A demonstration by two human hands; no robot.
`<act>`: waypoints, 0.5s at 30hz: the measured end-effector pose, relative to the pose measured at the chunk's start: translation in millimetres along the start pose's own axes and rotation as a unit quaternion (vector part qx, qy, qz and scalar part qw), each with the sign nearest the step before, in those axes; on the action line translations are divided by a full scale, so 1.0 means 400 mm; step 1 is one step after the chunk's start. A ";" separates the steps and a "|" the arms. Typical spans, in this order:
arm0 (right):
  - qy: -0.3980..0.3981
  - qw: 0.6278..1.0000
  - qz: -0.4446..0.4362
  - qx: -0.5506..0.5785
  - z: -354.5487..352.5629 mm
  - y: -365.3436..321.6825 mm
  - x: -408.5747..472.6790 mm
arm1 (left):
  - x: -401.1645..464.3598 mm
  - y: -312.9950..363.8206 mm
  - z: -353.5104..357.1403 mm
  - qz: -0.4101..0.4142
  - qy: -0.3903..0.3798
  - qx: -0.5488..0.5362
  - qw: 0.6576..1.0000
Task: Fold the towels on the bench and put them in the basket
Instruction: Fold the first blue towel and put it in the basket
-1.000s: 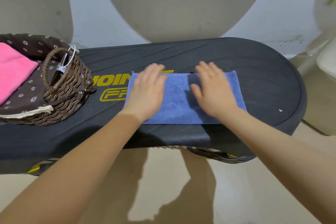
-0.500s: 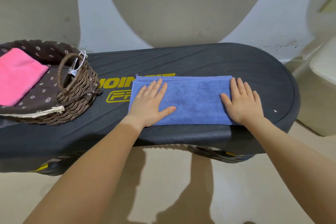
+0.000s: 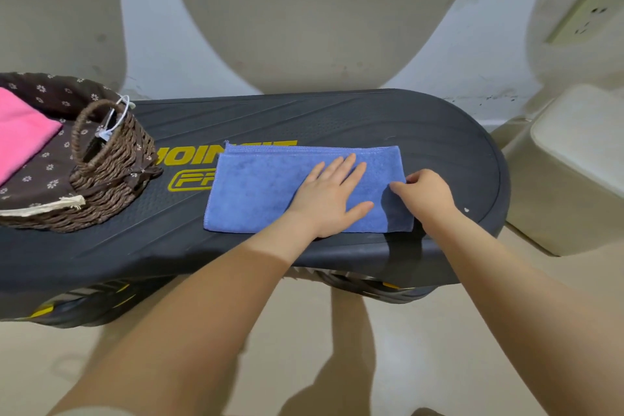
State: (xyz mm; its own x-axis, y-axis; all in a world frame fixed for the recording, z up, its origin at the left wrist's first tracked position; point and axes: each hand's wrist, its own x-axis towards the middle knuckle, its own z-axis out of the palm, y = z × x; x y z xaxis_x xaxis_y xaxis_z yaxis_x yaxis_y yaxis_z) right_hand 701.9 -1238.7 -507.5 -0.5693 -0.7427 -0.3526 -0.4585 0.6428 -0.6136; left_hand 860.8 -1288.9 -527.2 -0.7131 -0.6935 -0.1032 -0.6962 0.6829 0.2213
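Your left hand [image 3: 332, 194] lies flat, fingers straight, pressing the middle of the blue towel [image 3: 263, 189], while your right hand [image 3: 423, 194] curls over the towel's right edge at three o'clock, thumb and fingers apparently pinching that end. The towel sits dead centre on the black bench [image 3: 337, 118], already a long double-layered strip, partly covering the yellow lettering [image 3: 189, 159] at its nine o'clock side. Looks like you're set to bring that right end across to the left for the next fold.

Over at nine o'clock, the wicker basket [image 3: 108, 159] stands on the bench's left end, well apart from the blue towel, and a pink towel [image 3: 23, 135] already lies folded inside on the flowered lining. So one is in, by my reckoning, and this one is roughly mid-fold: at least one more fold, then the carry over to the basket. No other towels show on the bench.
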 end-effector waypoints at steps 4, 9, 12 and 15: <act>-0.129 0.979 0.052 0.152 -0.037 -0.022 -0.007 | 0.018 0.009 0.025 0.001 -0.007 0.013 1.000; -0.113 0.985 -0.069 0.107 -0.032 -0.083 -0.028 | 0.003 -0.015 -0.005 0.004 -0.011 -0.058 0.998; -0.112 0.976 -0.184 -0.010 0.010 -0.149 -0.058 | -0.039 -0.038 -0.034 0.020 0.069 -0.179 0.981; -0.106 0.962 -0.232 -0.097 0.063 -0.206 -0.085 | -0.098 -0.072 -0.043 -0.040 0.100 -0.327 0.939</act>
State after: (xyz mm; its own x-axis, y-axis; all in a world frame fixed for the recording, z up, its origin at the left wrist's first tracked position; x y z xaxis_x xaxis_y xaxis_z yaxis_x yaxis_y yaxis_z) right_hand 776.3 -1271.0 -462.8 -0.1303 -0.9667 -0.2204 -0.7605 0.2401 -0.6034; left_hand 910.3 -1285.2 -512.7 -0.5856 -0.8102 0.0243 -0.5009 0.3853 0.7750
